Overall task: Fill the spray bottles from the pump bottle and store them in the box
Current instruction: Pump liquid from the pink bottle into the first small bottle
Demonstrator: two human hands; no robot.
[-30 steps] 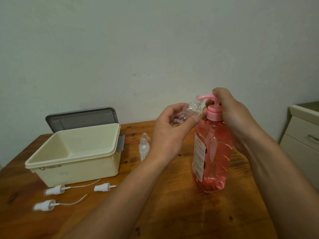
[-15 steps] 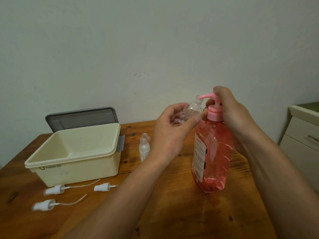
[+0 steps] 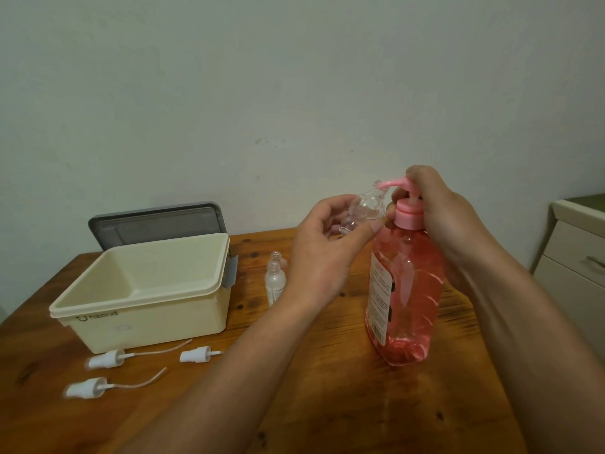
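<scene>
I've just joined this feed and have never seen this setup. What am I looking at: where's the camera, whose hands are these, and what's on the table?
There is no machine here: a person works with bare hands. The single view comes from a camera worn on their head, looking forward and down. The left hand holds a small clear spray bottle, tilted, with its mouth at the pink spout. The right hand grips the top of the pump bottle, which stands on the wooden table. Also on the table are an open cream box with its grey lid behind it, two uncapped small bottles standing, and three white spray caps lying in front of the box.
</scene>
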